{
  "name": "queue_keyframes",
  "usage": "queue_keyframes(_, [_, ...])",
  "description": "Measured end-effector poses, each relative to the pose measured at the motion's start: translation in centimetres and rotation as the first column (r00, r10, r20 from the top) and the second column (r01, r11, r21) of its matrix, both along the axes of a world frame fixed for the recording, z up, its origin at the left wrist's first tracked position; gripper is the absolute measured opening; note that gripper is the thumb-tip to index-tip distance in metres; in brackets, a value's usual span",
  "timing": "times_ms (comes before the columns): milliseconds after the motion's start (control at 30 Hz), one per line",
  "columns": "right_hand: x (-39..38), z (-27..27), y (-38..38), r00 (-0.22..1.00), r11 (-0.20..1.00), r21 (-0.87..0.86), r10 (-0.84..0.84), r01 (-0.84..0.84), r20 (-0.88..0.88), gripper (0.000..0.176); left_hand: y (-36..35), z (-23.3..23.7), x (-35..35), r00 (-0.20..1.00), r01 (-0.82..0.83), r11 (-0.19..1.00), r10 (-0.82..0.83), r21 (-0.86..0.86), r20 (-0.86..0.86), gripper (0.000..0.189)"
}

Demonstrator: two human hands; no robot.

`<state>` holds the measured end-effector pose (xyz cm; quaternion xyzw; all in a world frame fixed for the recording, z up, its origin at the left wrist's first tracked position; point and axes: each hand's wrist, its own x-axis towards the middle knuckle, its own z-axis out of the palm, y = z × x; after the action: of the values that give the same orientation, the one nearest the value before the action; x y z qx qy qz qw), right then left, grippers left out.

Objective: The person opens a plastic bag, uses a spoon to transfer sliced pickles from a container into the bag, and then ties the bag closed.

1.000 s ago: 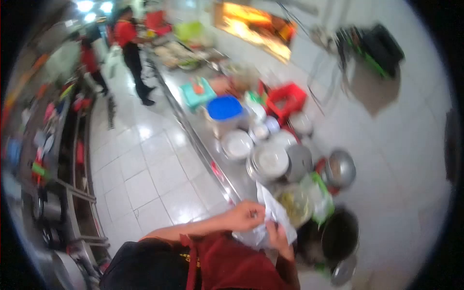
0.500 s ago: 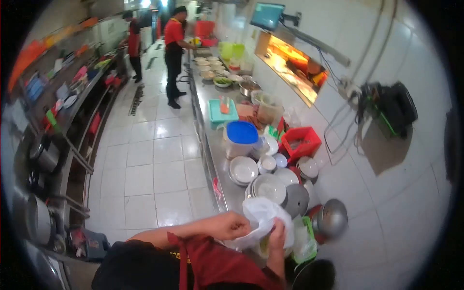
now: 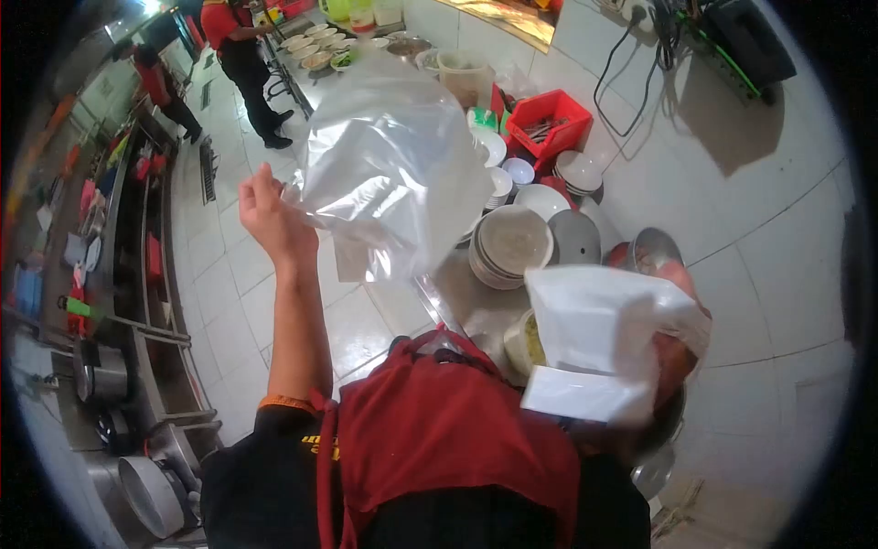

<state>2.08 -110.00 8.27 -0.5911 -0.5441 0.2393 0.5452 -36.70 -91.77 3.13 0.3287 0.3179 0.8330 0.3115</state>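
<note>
A clear plastic bag (image 3: 384, 165) hangs spread out in the air, its left edge pinched by my left hand (image 3: 274, 215), which is raised over the floor. On the right, my right hand (image 3: 675, 343) is closed on white plastic (image 3: 594, 320), and part of the hand shows through the film. Just beyond this white plastic is a stack of bowls (image 3: 517, 240) on the steel counter (image 3: 466, 293). A round container (image 3: 521, 343) with yellowish contents is partly covered by the white plastic.
Two people in red and black (image 3: 247, 69) (image 3: 163, 87) stand at the far left. A red bin (image 3: 549, 123) and more bowls (image 3: 578, 171) line the wall. Metal pots (image 3: 110, 371) sit at the lower left, and a metal bowl (image 3: 654, 249) is at right.
My hands have moved from close together to far apart, the left one up and leftward, the right one rightward. A clear bag now hangs from the left hand. The view has shifted.
</note>
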Motion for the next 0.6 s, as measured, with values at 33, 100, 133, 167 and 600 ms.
queue_keyframes(33, [0.7, -0.9, 0.4, 1.0, 1.0, -0.012, -0.002, 0.002, -0.008, 0.026, 0.7, -1.6, -0.5, 0.986, 0.122, 0.987, -0.108, -0.107, 0.125, 0.017])
queue_keyframes(100, [1.9, -3.5, 0.9, 1.0, 0.945, 0.326, -0.013, 0.005, 0.022, 0.02, 0.5, -2.3, 0.5, 0.852, 0.495, 0.811, -0.383, -0.312, 0.356, 0.028])
queue_keyframes(133, [2.0, -4.4, 0.2, 0.989, 0.988, 0.074, -0.132, 0.137, -0.073, 0.027, -0.2, -1.9, 2.3, 0.82, 0.556, 0.754, -0.428, -0.349, 0.381, 0.029])
queue_keyframes(167, [0.6, -7.2, 0.7, 0.937, 0.936, 0.195, -0.241, 0.293, -0.252, 0.033, -0.6, -1.7, 3.7, 0.781, 0.616, 0.69, -0.474, -0.379, 0.407, 0.03])
queue_keyframes(600, [-3.1, -16.5, 3.5, 0.852, 0.874, -0.134, 0.405, -0.467, -0.333, 0.066, -6.4, -4.2, 13.1, 0.447, 0.599, 0.764, -0.568, -0.241, -0.691, 0.046])
